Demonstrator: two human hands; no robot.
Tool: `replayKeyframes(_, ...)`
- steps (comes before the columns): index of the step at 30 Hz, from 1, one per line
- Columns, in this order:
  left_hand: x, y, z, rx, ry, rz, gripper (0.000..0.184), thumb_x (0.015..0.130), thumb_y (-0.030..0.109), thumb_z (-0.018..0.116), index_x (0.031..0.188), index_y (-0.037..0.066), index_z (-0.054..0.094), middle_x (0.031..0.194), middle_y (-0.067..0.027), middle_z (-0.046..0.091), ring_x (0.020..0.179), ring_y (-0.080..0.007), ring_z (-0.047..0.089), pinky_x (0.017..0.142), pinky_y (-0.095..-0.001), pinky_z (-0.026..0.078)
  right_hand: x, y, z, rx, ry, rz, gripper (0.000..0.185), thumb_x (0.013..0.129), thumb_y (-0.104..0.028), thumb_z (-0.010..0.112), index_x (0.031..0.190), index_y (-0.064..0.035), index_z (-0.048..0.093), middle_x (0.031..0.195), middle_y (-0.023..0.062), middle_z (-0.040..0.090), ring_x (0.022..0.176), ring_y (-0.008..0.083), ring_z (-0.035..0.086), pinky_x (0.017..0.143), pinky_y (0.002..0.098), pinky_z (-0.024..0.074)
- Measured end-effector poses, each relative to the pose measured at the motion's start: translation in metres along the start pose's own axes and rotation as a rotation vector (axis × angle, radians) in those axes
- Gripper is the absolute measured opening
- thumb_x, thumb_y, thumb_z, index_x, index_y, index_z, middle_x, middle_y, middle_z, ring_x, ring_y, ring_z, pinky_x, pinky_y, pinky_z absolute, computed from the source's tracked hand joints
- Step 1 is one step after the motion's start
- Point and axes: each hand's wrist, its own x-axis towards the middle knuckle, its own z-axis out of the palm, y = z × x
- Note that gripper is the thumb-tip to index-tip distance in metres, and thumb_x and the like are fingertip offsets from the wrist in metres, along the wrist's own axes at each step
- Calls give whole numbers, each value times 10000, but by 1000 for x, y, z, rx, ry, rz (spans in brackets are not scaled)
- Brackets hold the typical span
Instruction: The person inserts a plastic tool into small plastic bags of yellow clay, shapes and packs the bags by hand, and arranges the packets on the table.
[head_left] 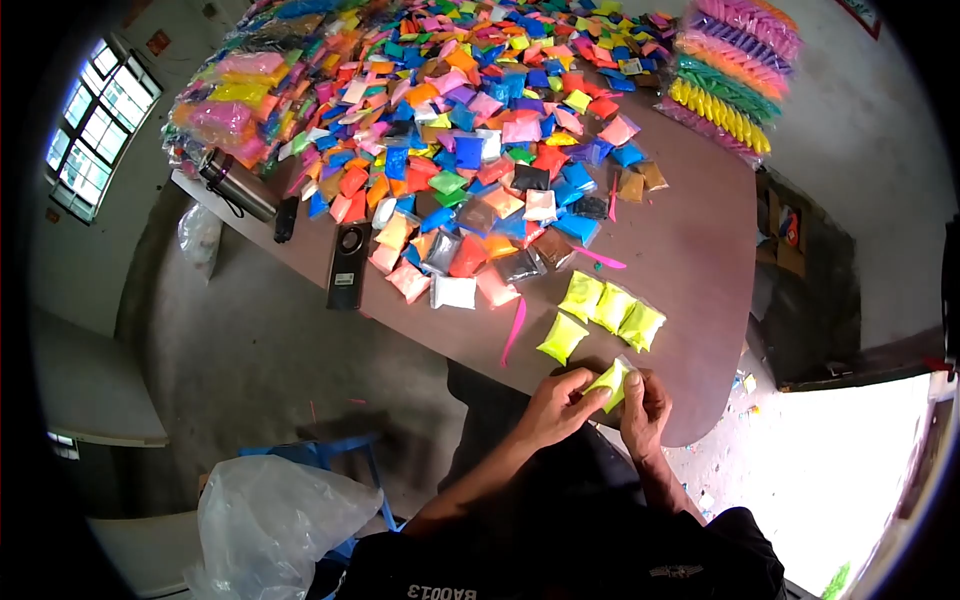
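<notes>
Head view: left hand has its fingers closed in a pinch, thumb against the left side of a yellow packet. Right hand also pinched, thumb and bent fingers on the packet's right side. No gap at either grip; packet held between both hands over the near edge of the surface, close to its rounded near right corner.

Just beyond the hands, four more yellow packets lie on the surface: three side by side, touching, one nearer the edge to their left. One pink strip left of these by the near edge, another strip just beyond them.

Big mixed-colour pile covers the middle and far part of the surface. Bagged bundles at far right edge. Phone and flask along the near edge, toward the left end. Clear bag off the surface, lower left, by a blue stool.
</notes>
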Motion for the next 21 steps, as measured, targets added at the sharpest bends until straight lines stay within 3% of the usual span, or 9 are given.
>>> replayKeyframes(7, -6, -5, -1, 7, 46, 60, 239, 1043, 221, 732, 994, -7, 680, 755, -50, 615, 658, -96, 532, 598, -292, 452, -2, -5, 1, -65, -52, -37, 317, 1137, -276, 614, 1126, 23, 720, 867, -38, 648, 785, 54, 535, 686, 233, 424)
replayKeyframes(12, -2, 0, 6, -114, 76, 61, 229, 1047, 215, 731, 1025, -8, 683, 785, -29, 649, 684, -83, 544, 616, -280, 465, -2, 8, -6, -5, -106, -53, 231, 1106, -191, 663, 1138, 29, 724, 952, -13, 689, 863, 73, 572, 775, 244, 472)
replayKeyframes(15, -3, -6, 7, -15, 116, 88, 234, 1050, 216, 728, 1010, -11, 681, 774, -32, 635, 684, -80, 530, 616, -280, 457, -2, 5, -3, 7, -120, -48, 211, 1094, -169, 680, 1146, 30, 728, 980, 1, 706, 892, 83, 587, 813, 250, 486)
replayKeyframes(16, -5, -8, 2, 17, 78, 63, 218, 1055, 194, 728, 1058, -22, 702, 822, 18, 629, 724, -47, 522, 631, -246, 438, -4, 1, -1, 11, -109, -31, 220, 1096, -179, 679, 1145, 31, 722, 973, 7, 708, 896, 84, 595, 810, 250, 487)
replayKeyframes(21, -5, -11, 7, -95, 90, 66, 199, 1068, 179, 700, 1071, -19, 708, 810, 25, 628, 729, -49, 523, 644, -244, 434, -3, -9, 4, -20, -86, -76, 246, 1107, -235, 660, 1086, 8, 693, 896, -20, 662, 820, 77, 570, 728, 254, 461)
